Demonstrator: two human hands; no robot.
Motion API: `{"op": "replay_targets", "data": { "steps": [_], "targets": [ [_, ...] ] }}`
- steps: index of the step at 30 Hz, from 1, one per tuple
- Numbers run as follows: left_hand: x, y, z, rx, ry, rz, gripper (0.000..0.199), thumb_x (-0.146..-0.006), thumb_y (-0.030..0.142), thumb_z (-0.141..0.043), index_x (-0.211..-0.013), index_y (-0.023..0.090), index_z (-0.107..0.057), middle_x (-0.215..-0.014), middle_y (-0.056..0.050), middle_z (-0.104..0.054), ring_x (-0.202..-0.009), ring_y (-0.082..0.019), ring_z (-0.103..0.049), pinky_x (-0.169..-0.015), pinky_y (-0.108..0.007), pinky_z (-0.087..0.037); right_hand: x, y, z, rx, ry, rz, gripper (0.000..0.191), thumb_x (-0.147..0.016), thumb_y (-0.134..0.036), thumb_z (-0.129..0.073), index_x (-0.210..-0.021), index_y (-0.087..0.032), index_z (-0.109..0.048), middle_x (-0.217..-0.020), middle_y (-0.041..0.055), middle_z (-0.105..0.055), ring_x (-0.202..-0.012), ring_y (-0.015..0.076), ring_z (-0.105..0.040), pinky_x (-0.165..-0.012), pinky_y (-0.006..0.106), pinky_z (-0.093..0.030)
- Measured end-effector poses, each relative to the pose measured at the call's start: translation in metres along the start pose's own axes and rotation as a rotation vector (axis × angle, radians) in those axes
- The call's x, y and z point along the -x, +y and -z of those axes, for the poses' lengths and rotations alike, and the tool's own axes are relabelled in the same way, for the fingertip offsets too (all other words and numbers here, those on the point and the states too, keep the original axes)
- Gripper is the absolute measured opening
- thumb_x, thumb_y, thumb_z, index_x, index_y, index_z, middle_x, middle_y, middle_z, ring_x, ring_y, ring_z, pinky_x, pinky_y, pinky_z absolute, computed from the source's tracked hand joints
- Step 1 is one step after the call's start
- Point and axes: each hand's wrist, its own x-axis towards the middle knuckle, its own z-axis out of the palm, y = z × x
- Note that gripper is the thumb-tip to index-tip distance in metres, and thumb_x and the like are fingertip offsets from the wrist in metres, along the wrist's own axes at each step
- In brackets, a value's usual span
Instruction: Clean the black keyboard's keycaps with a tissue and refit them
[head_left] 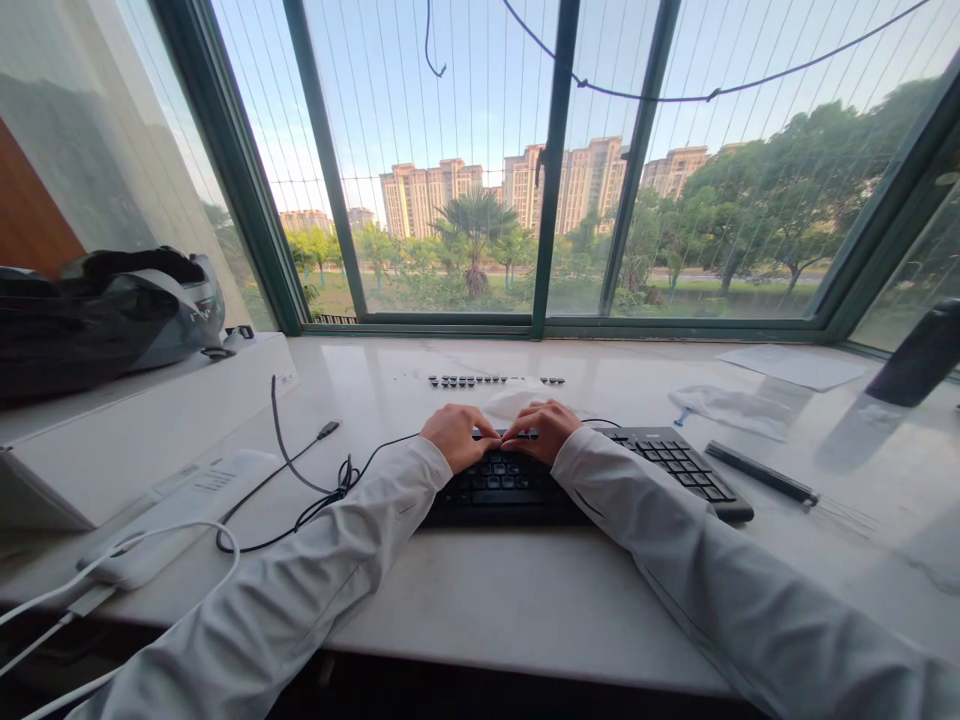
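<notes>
Keyboard lies beneath the left hand and right hand, fingers bent inward over its far rows; whether either grips anything cannot be determined. Loose keycaps lie beyond the 2 hands.

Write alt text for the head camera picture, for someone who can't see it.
A person's left hand and right hand are close together at a black keyboard on a white counter. Behind it lie rows of small dark pieces, apparently keycaps; a black cable lies to the left, and windows show trees and buildings.
</notes>
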Motion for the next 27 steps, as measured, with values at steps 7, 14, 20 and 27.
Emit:
{"op": "replay_targets", "data": {
  "steps": [7, 14, 20, 27],
  "targets": [
    [0.0003, -0.0069, 0.0002, -0.043, -0.023, -0.164, 0.020, -0.073, 0.039, -0.061, -0.083, 0.029, -0.076, -0.086, -0.002, -0.069, -0.074, -0.017, -0.060, -0.070, -0.025, -0.044, -0.0008, 0.0016, -0.0014, 0.103, -0.021, 0.068, 0.021, -0.082, -0.042, -0.058, -0.085, -0.028, -0.073, -0.082, 0.0019, -0.072, -0.080, 0.0177, -0.062, -0.073, 0.032, -0.037],
    [0.0000, -0.0049, -0.0007, -0.063, -0.012, -0.202, 0.020, -0.075, 0.034, -0.059, -0.085, 0.027, -0.075, -0.086, -0.003, -0.067, -0.076, -0.017, -0.059, -0.073, -0.026, -0.044, -0.0024, 0.0008, 0.0024, 0.068, -0.050, 0.060, 0.019, -0.082, -0.036, -0.058, -0.083, -0.025, -0.074, -0.077, 0.0032, -0.071, -0.070, 0.0147, -0.062, -0.065, 0.028, -0.041],
    [-0.0005, -0.0052, 0.0004, -0.045, -0.024, -0.204, 0.019, -0.074, 0.034, -0.062, -0.084, 0.026, -0.075, -0.084, -0.003, -0.066, -0.076, -0.016, -0.059, -0.073, -0.026, -0.045, -0.0021, 0.0035, 0.0001, 0.040, -0.035, 0.087, 0.020, -0.081, -0.038, -0.059, -0.082, -0.025, -0.074, -0.075, 0.0024, -0.070, -0.067, 0.0133, -0.061, -0.067, 0.028, -0.042],
    [-0.0021, -0.0085, -0.0020, -0.039, 0.003, -0.253, 0.018, -0.075, 0.033, -0.062, -0.085, 0.026, -0.075, -0.083, -0.003, -0.065, -0.073, -0.015, -0.059, -0.072, -0.025, -0.044, -0.0037, 0.0058, 0.0018, 0.053, -0.038, 0.116, 0.018, -0.081, -0.037, -0.061, -0.082, -0.025, -0.074, -0.076, 0.0024, -0.071, -0.068, 0.0139, -0.062, -0.070, 0.028, -0.041]
  ]
}}
